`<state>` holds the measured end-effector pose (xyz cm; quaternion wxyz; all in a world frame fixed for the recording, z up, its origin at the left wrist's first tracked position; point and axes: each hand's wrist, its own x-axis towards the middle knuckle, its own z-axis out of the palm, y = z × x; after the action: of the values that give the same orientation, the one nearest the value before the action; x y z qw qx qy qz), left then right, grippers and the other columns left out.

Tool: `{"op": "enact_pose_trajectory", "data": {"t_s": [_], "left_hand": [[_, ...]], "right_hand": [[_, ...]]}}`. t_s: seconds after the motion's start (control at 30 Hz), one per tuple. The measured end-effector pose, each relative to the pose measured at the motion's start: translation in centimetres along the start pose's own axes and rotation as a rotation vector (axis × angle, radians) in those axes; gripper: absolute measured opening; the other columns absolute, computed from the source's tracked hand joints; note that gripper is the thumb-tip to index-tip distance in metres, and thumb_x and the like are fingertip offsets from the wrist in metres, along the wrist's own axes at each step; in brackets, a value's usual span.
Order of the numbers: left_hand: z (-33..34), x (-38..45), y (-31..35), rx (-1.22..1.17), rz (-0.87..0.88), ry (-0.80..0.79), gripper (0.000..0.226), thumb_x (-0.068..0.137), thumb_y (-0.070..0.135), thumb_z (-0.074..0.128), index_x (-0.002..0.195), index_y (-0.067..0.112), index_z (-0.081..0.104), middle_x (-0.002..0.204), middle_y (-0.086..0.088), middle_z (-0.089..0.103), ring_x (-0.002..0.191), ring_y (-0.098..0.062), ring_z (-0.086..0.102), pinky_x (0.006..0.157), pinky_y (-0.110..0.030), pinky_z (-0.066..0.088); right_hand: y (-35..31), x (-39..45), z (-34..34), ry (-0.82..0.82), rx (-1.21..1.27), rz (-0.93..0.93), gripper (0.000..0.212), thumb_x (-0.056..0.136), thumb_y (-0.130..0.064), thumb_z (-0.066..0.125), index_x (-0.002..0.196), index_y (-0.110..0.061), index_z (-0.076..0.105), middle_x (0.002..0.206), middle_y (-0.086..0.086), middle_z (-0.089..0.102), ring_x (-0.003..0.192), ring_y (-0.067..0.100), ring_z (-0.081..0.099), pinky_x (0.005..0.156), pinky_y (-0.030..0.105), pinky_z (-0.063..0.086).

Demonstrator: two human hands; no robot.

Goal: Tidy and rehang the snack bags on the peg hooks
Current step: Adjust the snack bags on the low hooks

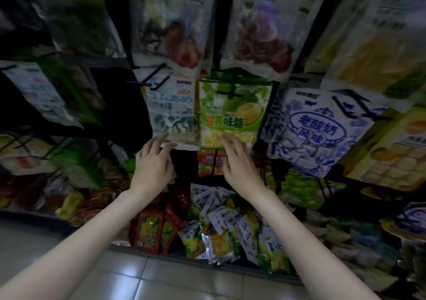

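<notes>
Both hands up at the bottom edges of two hanging bags. Right hand (pixel 239 161): fingers loosely spread and straight-ish, tips touching the bottom of the green bag (pixel 232 113); not gripping anything I can see. Left hand (pixel 152 168): open, fingers slightly curled, tips at the lower edge of the white-and-blue bag (pixel 171 113); holding nothing.

Key relation: the green bag sits directly above and ahead of the right hand, long axis vertical, hanging down from its peg hook (pixel 230 92) toward the fingers. Right hand is the nearer one; the left is a little off to the side, under the neighbouring bag. The two bags hang side by side, edges touching or overlapping; can't tell which.

Green bag: glossy, green print with a yellow fruit picture, clear window at the bottom showing yellow pieces. Looks roughly square on the hook, maybe slightly skewed; frame is blurry.

My read: next move is a small nudge or straighten from below, right hand leading.

Below the hands: a bin of loose small packets (pixel 221 226).
</notes>
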<state>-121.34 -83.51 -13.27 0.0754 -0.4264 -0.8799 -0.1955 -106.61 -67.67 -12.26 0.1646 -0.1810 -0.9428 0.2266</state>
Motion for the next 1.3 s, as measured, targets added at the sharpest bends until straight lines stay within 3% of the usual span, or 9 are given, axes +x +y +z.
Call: {"op": "enact_pose_trajectory", "data": {"t_s": [0.2,0.37,0.47,0.53,0.73,0.83,1.03,1.23,1.3], "left_hand": [[-2.0,1.6,-6.9,-0.086,0.074,-0.014,0.043,0.091,0.008,0.050,0.133,0.011,0.048,0.151,-0.007,0.028,0.137,-0.032,0.021,0.104,-0.051,0.025],[-4.1,2.6,-12.1,-0.173,0.169,-0.029,0.044,0.089,0.007,0.052,0.133,0.013,0.048,0.149,-0.008,0.031,0.136,-0.033,0.022,0.105,-0.051,0.026],[-5.0,2.8,-15.1,-0.199,0.232,-0.027,0.045,0.086,0.003,0.056,0.130,0.011,0.052,0.146,-0.011,0.036,0.133,-0.036,0.027,0.102,-0.054,0.029],[-5.3,2.7,-16.8,-0.205,0.241,-0.034,0.045,0.084,0.001,0.057,0.127,0.011,0.053,0.143,-0.013,0.039,0.130,-0.038,0.030,0.099,-0.056,0.031],[-5.5,2.4,-18.8,-0.223,0.253,-0.064,0.048,0.083,0.001,0.055,0.130,0.010,0.051,0.144,-0.012,0.038,0.132,-0.038,0.030,0.102,-0.054,0.030],[-5.7,2.3,-18.7,-0.253,0.259,-0.061,0.048,0.084,0.001,0.054,0.131,0.010,0.049,0.145,-0.012,0.036,0.133,-0.036,0.028,0.104,-0.053,0.029],[-5.7,2.1,-18.1,-0.275,0.272,-0.096,0.049,0.089,0.007,0.052,0.137,0.013,0.042,0.148,-0.008,0.031,0.135,-0.030,0.025,0.109,-0.048,0.028],[-5.7,3.4,-18.2,-0.229,0.297,-0.065,0.049,0.085,0.002,0.052,0.133,0.008,0.047,0.142,-0.014,0.040,0.129,-0.037,0.035,0.102,-0.052,0.035],[-5.0,3.0,-17.9,-0.143,0.390,-0.087,0.050,0.082,0.006,0.049,0.132,0.008,0.048,0.139,-0.015,0.044,0.124,-0.039,0.042,0.095,-0.053,0.041]], "right_hand": [[-7.1,8.7,3.3,0.175,0.433,0.261,0.072,0.092,-0.020,0.057,0.148,-0.021,0.012,0.151,-0.006,0.021,0.138,0.009,0.022,0.104,0.018,0.022],[-10.4,13.3,5.4,0.467,0.719,0.497,0.065,0.087,-0.014,0.065,0.142,-0.014,0.030,0.134,-0.001,0.043,0.122,0.011,0.043,0.086,0.009,0.036],[-10.9,13.9,6.5,0.471,0.825,0.630,0.050,0.088,-0.019,0.064,0.132,-0.014,0.042,0.130,-0.002,0.050,0.121,0.016,0.048,0.096,0.025,0.043],[-11.6,13.2,7.1,0.422,0.886,0.628,0.030,0.089,-0.018,0.062,0.117,-0.017,0.053,0.119,-0.002,0.058,0.113,0.019,0.055,0.091,0.030,0.047],[-13.6,11.4,7.5,0.513,0.857,0.601,0.017,0.088,-0.011,0.062,0.095,-0.026,0.059,0.099,-0.011,0.064,0.096,0.013,0.061,0.085,0.033,0.051],[-13.8,10.6,7.3,0.495,0.865,0.580,0.016,0.088,-0.010,0.062,0.099,-0.021,0.060,0.100,-0.010,0.064,0.097,0.014,0.062,0.082,0.032,0.052],[-14.3,8.7,6.9,0.458,0.743,0.453,0.015,0.088,-0.010,0.061,0.101,-0.017,0.058,0.095,-0.017,0.061,0.080,-0.012,0.056,0.061,0.004,0.046],[-13.5,9.1,6.1,0.459,0.647,0.494,0.014,0.090,-0.016,0.060,0.103,-0.016,0.056,0.105,-0.003,0.059,0.095,0.011,0.057,0.072,0.021,0.045],[-13.0,9.2,6.3,0.439,0.661,0.473,0.016,0.089,-0.017,0.062,0.104,-0.016,0.058,0.105,-0.005,0.061,0.095,0.008,0.058,0.069,0.016,0.046]]}}
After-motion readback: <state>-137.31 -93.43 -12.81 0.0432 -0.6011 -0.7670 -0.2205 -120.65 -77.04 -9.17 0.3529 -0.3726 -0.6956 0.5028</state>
